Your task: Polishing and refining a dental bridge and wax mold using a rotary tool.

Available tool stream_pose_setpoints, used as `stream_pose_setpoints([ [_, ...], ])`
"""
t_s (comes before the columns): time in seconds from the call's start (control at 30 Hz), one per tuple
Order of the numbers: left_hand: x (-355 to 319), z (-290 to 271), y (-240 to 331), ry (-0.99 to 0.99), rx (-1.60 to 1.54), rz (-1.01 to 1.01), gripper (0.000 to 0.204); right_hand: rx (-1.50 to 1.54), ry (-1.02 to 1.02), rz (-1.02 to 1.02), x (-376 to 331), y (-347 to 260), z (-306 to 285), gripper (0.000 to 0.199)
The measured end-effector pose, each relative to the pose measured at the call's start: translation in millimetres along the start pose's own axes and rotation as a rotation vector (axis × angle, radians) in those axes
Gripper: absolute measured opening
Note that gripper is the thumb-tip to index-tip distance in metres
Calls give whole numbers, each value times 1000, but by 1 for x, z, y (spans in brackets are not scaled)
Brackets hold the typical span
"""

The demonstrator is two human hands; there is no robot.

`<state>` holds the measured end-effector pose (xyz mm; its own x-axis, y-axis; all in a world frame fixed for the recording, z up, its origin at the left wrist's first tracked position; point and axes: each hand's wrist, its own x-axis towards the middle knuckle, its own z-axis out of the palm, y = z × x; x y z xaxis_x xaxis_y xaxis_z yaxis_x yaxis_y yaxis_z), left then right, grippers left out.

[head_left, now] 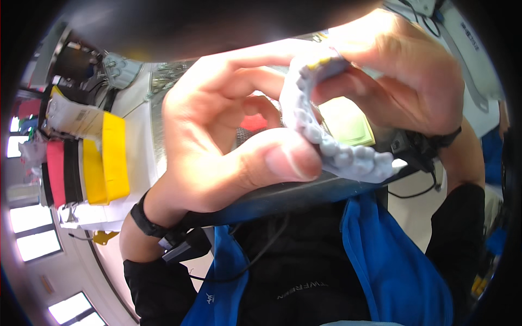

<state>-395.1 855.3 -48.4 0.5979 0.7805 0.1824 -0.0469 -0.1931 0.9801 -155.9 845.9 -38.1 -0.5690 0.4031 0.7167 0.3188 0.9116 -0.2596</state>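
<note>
A grey dental arch model [348,157] with a row of moulded teeth is raised close in front of me, above the bench. Its curve runs from a yellow patch at the upper end down to a free end at the lower right. My left hand [201,130] is closed on its outer side, the thumb pressing near the middle of the arch and the fingers curled behind. At the upper end, by the yellow patch, my right hand [408,70] pinches the model; glare washes out part of this hand. Both wrists carry black straps with small dark devices.
A pad of pale yellow-green notes [350,122] lies on the bench behind the model. Yellow [114,157], black and pink-red bins stand at the left. A large dark rounded shape [174,27] blocks the top. Cables hang from both wrist devices.
</note>
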Motion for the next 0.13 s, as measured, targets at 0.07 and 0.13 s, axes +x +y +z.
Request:
stream_pose_setpoints([
  [0.07, -3, -4, 12, -29, -86, -38, 91, -406, -95, -73, 8, -17, -9, 27],
  [0.13, 2, -5, 17, -136, -101, -62, 61, -475, -45, -200, 27, -16, -7, 22],
])
